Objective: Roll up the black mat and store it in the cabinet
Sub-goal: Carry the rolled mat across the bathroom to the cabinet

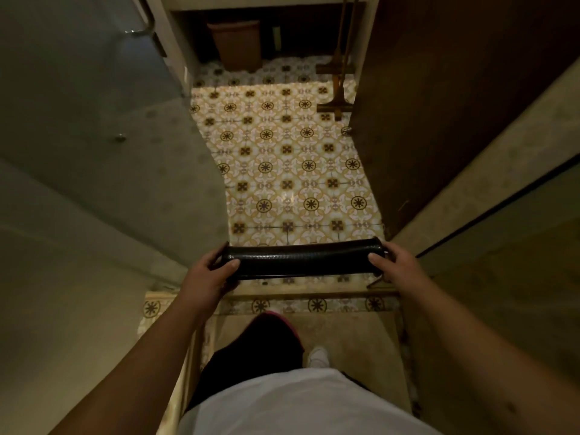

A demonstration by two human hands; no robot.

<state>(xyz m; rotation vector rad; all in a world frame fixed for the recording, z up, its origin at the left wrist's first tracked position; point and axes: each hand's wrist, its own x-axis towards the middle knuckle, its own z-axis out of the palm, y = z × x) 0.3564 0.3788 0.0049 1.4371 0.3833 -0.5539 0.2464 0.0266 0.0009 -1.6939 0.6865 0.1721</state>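
patterned tile floor [282,158] in narrow passage, black mat [301,259] already rolled tight, held level off the floor, left hand [213,271] and right hand [395,262] each closed around an end; storing in cabinet apparently not yet done.

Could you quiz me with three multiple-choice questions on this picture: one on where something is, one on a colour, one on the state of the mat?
1. Where does the bucket stand?
A. At the far end of the tiled floor
B. Beside the person's shoe
C. On a shelf

2. What colour is the mat?
A. Red
B. Black
C. White

3. What state is the mat in?
A. Spread flat on the floor
B. Folded in a square
C. Rolled up, held at both ends

Answers:
1. A, it sits in the shadow past the tiles.
2. B, the roll looks glossy black.
3. C, the left hand and right hand grip its ends.
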